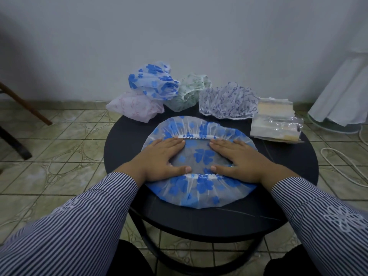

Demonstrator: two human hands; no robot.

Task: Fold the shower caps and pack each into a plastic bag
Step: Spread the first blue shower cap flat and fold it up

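A blue-flowered shower cap (199,156) is lying spread flat, opening upward, on the middle of the round black table (123,144). Its white elastic rim (194,136) is showing between the hands at the far side and again at the near side.

The left hand (161,159) is pressing palm-down on the left part of the cap, fingers straight and together, thumb stretched toward the centre. The right hand (237,158) is mirroring it on the right part. Neither hand is gripping anything; both are lying flat and open on the plastic. The cap material beneath the palms is hidden.

Striped sleeves (83,222) are covering both forearms and are running out of the lower corners of the view.

Along the far edge of the table, four more caps are sitting bunched up: a pink one (135,108), a second blue-flowered one (153,80) resting partly on it, a green-patterned one (191,92), and a purple-patterned one (229,102). Their folds are overlapping, so exact outlines are hard to make out.

A stack of clear plastic bags (276,120) is lying at the right edge of the table; how many there are cannot be told, and pale contents are showing indistinctly through them.
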